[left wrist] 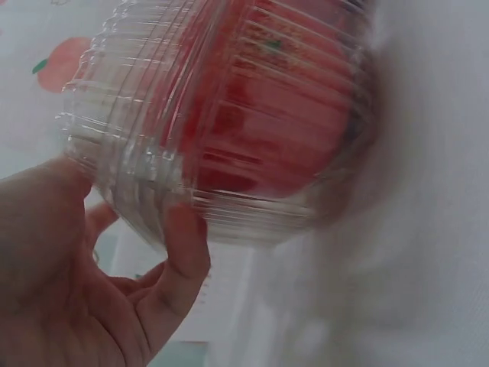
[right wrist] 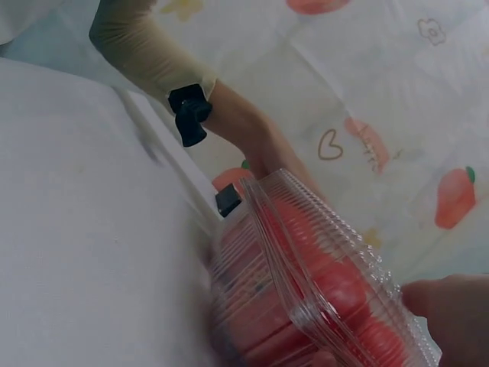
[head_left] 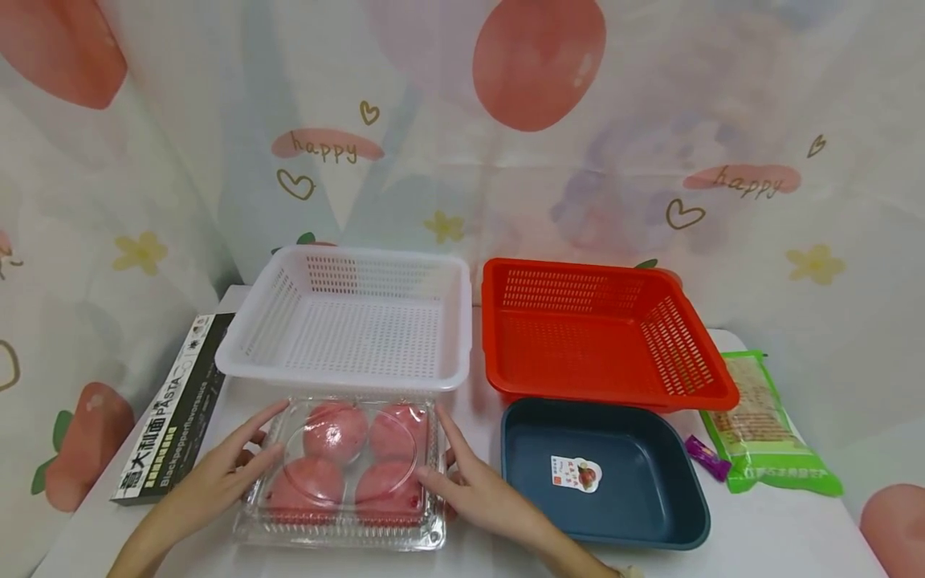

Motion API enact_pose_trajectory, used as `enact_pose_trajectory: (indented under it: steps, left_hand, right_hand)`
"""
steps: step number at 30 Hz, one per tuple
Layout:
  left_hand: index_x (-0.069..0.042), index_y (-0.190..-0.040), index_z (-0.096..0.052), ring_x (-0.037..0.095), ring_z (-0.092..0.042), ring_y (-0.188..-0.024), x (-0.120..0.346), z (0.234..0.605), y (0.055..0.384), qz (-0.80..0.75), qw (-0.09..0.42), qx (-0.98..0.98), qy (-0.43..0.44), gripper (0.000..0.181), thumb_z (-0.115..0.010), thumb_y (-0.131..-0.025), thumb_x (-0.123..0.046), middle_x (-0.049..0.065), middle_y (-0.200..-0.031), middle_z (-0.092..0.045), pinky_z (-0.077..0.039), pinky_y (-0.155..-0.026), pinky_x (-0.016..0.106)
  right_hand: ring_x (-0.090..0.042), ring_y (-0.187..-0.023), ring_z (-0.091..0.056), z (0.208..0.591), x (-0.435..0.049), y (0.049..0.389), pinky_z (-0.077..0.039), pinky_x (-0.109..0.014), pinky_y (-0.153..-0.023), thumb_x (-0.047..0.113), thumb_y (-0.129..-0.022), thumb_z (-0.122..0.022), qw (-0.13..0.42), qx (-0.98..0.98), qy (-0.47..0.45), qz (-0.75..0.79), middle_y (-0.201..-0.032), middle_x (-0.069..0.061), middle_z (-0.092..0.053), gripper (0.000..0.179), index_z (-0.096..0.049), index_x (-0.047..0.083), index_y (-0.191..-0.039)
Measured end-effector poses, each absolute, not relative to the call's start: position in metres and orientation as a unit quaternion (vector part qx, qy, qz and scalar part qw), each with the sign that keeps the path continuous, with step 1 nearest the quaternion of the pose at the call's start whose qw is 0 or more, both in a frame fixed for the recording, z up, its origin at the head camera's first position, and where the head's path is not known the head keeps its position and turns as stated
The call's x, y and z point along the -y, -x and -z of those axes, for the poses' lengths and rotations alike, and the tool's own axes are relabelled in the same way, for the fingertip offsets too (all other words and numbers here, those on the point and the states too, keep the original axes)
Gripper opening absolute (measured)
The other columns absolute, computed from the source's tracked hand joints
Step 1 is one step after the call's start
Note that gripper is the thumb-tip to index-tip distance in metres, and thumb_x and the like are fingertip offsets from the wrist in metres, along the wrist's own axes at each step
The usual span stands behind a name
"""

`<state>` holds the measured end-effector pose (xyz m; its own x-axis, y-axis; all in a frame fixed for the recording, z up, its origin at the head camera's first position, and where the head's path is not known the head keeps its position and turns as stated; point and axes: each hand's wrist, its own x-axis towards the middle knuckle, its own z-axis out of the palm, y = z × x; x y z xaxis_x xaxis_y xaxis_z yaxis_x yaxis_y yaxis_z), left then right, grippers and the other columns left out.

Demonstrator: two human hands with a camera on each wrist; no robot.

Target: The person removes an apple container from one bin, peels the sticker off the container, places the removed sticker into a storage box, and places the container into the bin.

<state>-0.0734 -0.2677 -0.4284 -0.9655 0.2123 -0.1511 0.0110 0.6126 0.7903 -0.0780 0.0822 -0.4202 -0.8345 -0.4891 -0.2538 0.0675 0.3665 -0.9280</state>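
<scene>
A clear plastic clamshell box (head_left: 340,536) holds several round red fruits (head_left: 335,433) near the table's front, left of centre. My left hand (head_left: 220,482) grips its left side, thumb on the lid. In the left wrist view, a curled finger (left wrist: 186,241) touches the seam between lid and base. From the right side my right hand (head_left: 484,490) holds the box, with the thumb on the lid and the index finger along the back right corner. The right wrist view shows the ribbed side of the box (right wrist: 294,294) close to the tabletop; part of the right hand is out of frame there.
Behind the box stands a white basket (head_left: 340,377), with a red basket (head_left: 610,396) to its right. A dark blue basin (head_left: 621,457) sits in front of the red one. A pasta box (head_left: 177,409) lies left; a purple wrapped sweet (head_left: 706,458) and green food packet (head_left: 766,425) lie right.
</scene>
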Motion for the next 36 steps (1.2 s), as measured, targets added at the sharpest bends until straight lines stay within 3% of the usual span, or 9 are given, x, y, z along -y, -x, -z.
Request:
enact_pose_trajectory:
  steps: [5,11,18,26,32,36]
  left_hand:
    - [-0.034,-0.153,-0.021,0.009,-0.057,-0.074,0.267,0.43,0.075,-0.456,0.149,-0.877,-0.03,0.062,-0.052,-0.1,-0.037,0.015,-0.108,-0.047,-0.05,-0.062,0.025]
    - [-0.029,-0.154,-0.02,0.011,-0.058,-0.075,0.269,0.432,0.072,-0.49,0.175,-0.853,-0.025,0.066,-0.056,-0.098,-0.032,0.016,-0.108,-0.042,-0.052,-0.064,0.026]
    - [-0.023,-0.152,-0.025,0.007,-0.055,-0.068,0.272,0.435,0.067,-0.489,0.16,-0.857,-0.046,0.063,-0.057,-0.098,-0.027,0.014,-0.103,-0.042,-0.047,-0.061,0.023]
    - [-0.021,-0.151,-0.027,0.007,-0.058,-0.072,0.269,0.43,0.062,-0.49,0.146,-0.857,-0.069,0.061,-0.057,-0.098,-0.024,0.014,-0.103,-0.043,-0.05,-0.062,0.024]
    - [-0.021,-0.149,-0.033,0.004,-0.056,-0.076,0.266,0.42,0.059,-0.46,0.124,-0.875,-0.083,0.06,-0.06,-0.096,-0.023,0.012,-0.106,-0.047,-0.05,-0.064,0.022]
    - [-0.022,-0.151,-0.029,0.008,-0.058,-0.084,0.266,0.413,0.057,-0.481,0.155,-0.86,-0.067,0.063,-0.06,-0.096,-0.023,0.018,-0.118,-0.049,-0.057,-0.067,0.025]
  right_hand:
    - [-0.01,-0.057,-0.053,0.421,-0.078,0.078,-0.05,-0.026,-0.054,0.037,-0.093,-0.062,0.249,-0.78,0.126,0.561,-0.093,-0.007,-0.045,0.084,-0.004,0.038,-0.155]
    - [-0.009,-0.055,-0.051,0.42,-0.077,0.074,-0.046,-0.023,-0.052,0.034,-0.092,-0.065,0.243,-0.783,0.123,0.559,-0.092,-0.006,-0.043,0.085,-0.008,0.037,-0.155]
    - [-0.005,-0.053,-0.049,0.416,-0.077,0.068,-0.043,-0.02,-0.051,0.032,-0.091,-0.066,0.242,-0.778,0.134,0.564,-0.09,-0.006,-0.043,0.087,-0.007,0.034,-0.156]
    - [-0.002,-0.052,-0.05,0.412,-0.079,0.063,-0.046,-0.019,-0.05,0.03,-0.091,-0.067,0.227,-0.778,0.145,0.568,-0.087,-0.006,-0.043,0.088,-0.008,0.032,-0.156]
    - [-0.006,-0.057,-0.055,0.405,-0.083,0.059,-0.05,-0.023,-0.052,0.03,-0.091,-0.067,0.234,-0.775,0.155,0.566,-0.095,-0.008,-0.049,0.068,-0.032,0.037,-0.149]
    - [-0.009,-0.062,-0.06,0.398,-0.086,0.056,-0.054,-0.028,-0.054,0.03,-0.09,-0.068,0.251,-0.77,0.148,0.567,-0.097,-0.008,-0.05,0.061,-0.038,0.041,-0.143]
